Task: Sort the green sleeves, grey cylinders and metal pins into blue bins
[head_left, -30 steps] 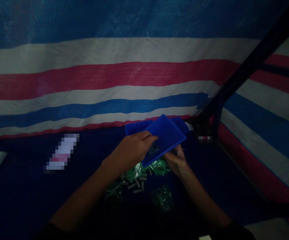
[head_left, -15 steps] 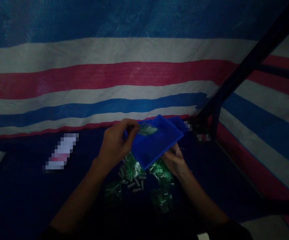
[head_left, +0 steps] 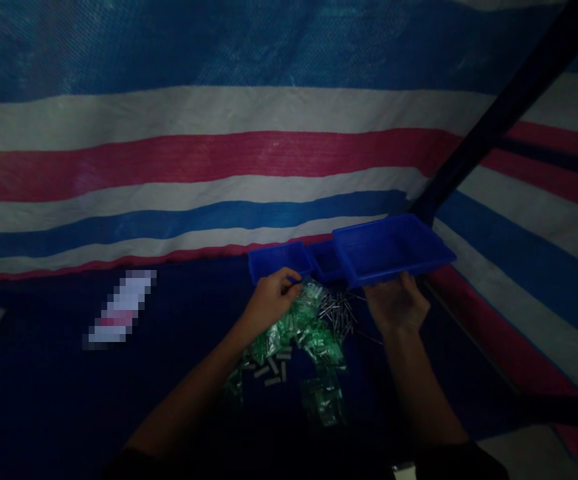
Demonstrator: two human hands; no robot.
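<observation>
My right hand (head_left: 397,303) grips the near edge of a blue plastic tray (head_left: 391,248) and holds it level above the dark table, off to the right. My left hand (head_left: 271,300) is curled over a heap of green plastic bags (head_left: 306,323) and small grey metal pins (head_left: 339,310), fingertips pinched at the top of the heap. More green bags (head_left: 323,400) and loose grey pins (head_left: 271,370) lie closer to me.
Two more blue trays (head_left: 276,260) stand at the back of the table against a striped red, white and blue tarp (head_left: 219,153). A dark diagonal bar (head_left: 509,107) crosses on the right. A blurred white label (head_left: 121,310) lies left.
The tilted tray has been emptied onto the table, then swung right and levelled in my right hand. My left hand left the tray and dropped onto the new heap of bags and pins.
</observation>
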